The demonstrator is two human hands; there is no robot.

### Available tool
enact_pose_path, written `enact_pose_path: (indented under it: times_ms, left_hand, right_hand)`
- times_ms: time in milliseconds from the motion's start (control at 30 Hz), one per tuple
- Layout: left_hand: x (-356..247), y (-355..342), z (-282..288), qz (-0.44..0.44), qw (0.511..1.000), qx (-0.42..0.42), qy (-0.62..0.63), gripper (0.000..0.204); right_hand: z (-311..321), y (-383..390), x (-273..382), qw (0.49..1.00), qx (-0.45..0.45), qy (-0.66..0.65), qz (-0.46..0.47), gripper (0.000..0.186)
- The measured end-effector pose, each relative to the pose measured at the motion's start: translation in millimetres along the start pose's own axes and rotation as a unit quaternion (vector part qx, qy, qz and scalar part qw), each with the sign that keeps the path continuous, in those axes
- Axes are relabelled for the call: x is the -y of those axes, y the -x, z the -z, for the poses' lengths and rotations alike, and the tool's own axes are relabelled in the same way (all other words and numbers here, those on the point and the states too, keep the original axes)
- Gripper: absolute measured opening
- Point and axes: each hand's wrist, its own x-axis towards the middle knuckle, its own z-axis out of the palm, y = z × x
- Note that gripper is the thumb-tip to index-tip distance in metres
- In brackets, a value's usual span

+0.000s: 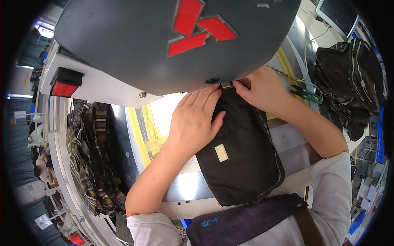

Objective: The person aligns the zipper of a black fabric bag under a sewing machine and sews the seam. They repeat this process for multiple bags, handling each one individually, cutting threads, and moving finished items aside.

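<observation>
A black fabric pouch piece (242, 164) with a metal zipper (266, 127) down its right edge and a small cream label (221, 153) stretches from the machine toward me. My left hand (197, 117) lies flat on its left side, fingers stretched toward the top end. At the top right corner, my right hand (262, 90) is closed, its thumb and fingers pinching the fabric edge. Both sets of fingertips sit just below the dark grey head of a sewing machine (123, 45), which bears a red emblem. That head hides the needle area.
Plaid fabric pieces (92, 164) are heaped at the left. Green-handled thread snips (305, 95) lie right of my right hand, beside a pile of dark zippered pieces (349, 78). Yellow tape (143, 135) marks the metal work surface. A screen (338, 16) stands at the far right.
</observation>
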Motion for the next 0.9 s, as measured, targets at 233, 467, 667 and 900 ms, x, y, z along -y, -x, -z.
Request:
enact_pose_path:
  times_ms: [233, 467, 667, 900]
  left_hand:
    - [2.1, 0.8, 2.9, -0.013, 1.0, 0.007, -0.005, 0.039]
    - [1.6, 0.9, 2.3, -0.009, 1.0, 0.006, -0.012, 0.037]
    - [0.8, 0.6, 1.9, -0.006, 1.0, 0.006, -0.011, 0.037]
    - [0.9, 1.6, 0.8, -0.009, 1.0, 0.007, -0.013, 0.038]
  right_hand:
    - [-3.2, -0.4, -4.2, 0.999, -0.014, -0.007, 0.033, 0.007]
    - [-3.6, -1.4, -5.6, 0.999, -0.009, -0.015, 0.038, 0.008]
    - [-5.3, 0.1, -8.8, 0.993, -0.017, 0.037, 0.111, 0.008]
    - [-3.5, -0.3, -0.4, 0.975, -0.038, 0.11, 0.188, 0.01]
